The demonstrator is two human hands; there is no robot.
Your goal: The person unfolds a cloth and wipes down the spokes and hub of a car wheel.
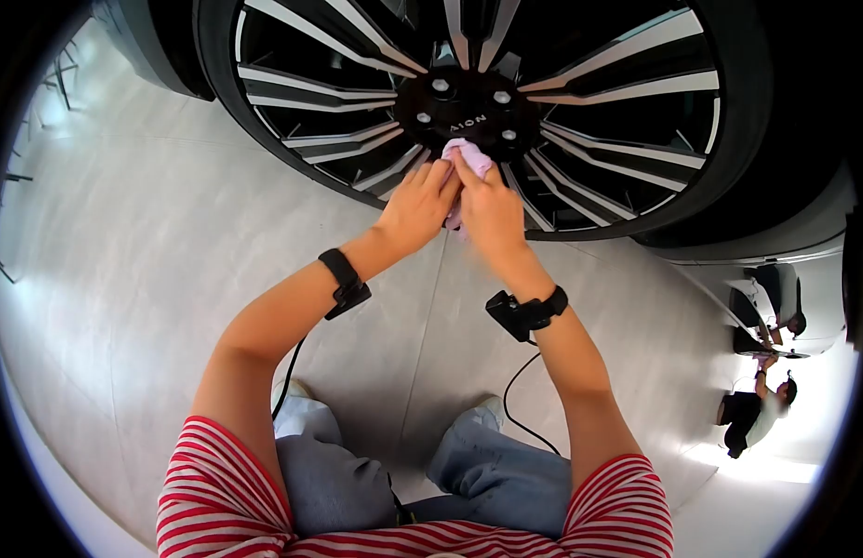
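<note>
A pink cloth [468, 154] is bunched between my two hands, just below the hub of a car wheel [615, 96]. My left hand [418, 204] closes on the cloth from the left. From the right, my right hand [490, 210] grips it too, with the index finger stretched along its upper part. The cloth's top edge lies at the lower rim of the black centre cap [468, 124], which bears the letters AION. Around the cap sit several silver lug nuts [502, 97]. Black and silver spokes fan out to the tyre. The fingertips are partly hidden in the folds.
Each wrist wears a black strap with a small box [517, 316], and thin black cables [508, 394] hang from them. Grey floor tiles [171, 214] lie below. The glossy car body [785, 244] curves at the right, showing a person [755, 409]. Stool legs [61, 79] stand far left.
</note>
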